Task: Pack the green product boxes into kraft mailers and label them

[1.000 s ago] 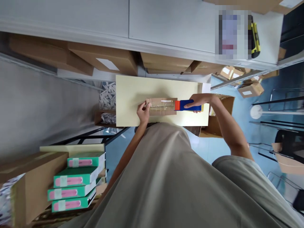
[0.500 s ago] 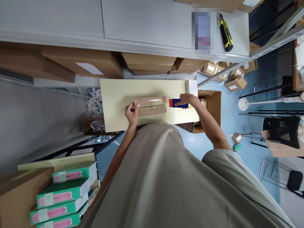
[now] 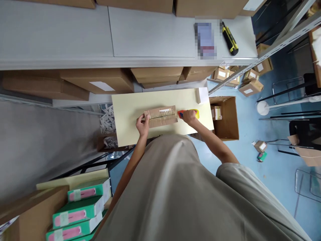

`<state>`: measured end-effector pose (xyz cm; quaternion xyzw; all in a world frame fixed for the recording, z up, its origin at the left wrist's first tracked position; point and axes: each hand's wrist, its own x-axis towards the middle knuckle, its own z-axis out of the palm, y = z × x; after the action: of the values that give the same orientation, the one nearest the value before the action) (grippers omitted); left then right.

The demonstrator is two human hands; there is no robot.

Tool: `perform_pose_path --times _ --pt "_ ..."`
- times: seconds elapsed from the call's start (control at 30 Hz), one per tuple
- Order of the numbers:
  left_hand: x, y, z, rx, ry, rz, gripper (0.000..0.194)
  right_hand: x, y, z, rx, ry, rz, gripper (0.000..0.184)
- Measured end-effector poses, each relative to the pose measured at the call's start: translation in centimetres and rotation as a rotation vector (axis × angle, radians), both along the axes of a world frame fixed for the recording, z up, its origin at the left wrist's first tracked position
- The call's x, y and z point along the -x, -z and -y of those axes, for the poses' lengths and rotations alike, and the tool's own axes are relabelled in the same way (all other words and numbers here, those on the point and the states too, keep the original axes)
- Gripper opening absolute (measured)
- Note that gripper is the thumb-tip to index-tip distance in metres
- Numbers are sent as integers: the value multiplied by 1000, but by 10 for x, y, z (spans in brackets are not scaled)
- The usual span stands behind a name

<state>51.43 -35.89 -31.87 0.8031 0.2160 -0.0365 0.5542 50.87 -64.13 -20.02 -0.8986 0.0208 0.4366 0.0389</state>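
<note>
A small brown cardboard box [image 3: 163, 117] lies on the cream tabletop [image 3: 130, 103], with shiny clear tape along its middle and a white label. My left hand [image 3: 142, 124] grips the box's left end, thumb on top. Just past the right end, my right hand [image 3: 190, 117] is wrapped round a tape dispenser [image 3: 197, 114] with red, blue and yellow parts. The fingers hide much of it. Its red tip sits close beside the box; whether they touch I cannot tell.
A white block [image 3: 202, 95] stands at the table's back right corner. Behind is a grey shelf [image 3: 150, 40] with a yellow-black utility knife [image 3: 230, 38]. An open carton [image 3: 227, 118] stands to the right. Green-and-pink boxes [image 3: 72, 217] are stacked lower left.
My right hand has turned the tape dispenser, so its yellow part now shows, and moved closer to the box. My left hand keeps its hold. The whole view has shifted somewhat.
</note>
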Motion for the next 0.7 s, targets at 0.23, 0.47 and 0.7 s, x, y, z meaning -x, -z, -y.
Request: perform_pose_path --times 0.23,0.47,0.7 --pt "4 -20 -2 33 -108 44 44 48 18 19 129 345 84 55" --pt "-3 -62 28 156 113 157 29 74 -2 40 -230 718 271 59" --pt "-27 -121 76 277 322 430 28 37 -40 20 -759 923 558 64"
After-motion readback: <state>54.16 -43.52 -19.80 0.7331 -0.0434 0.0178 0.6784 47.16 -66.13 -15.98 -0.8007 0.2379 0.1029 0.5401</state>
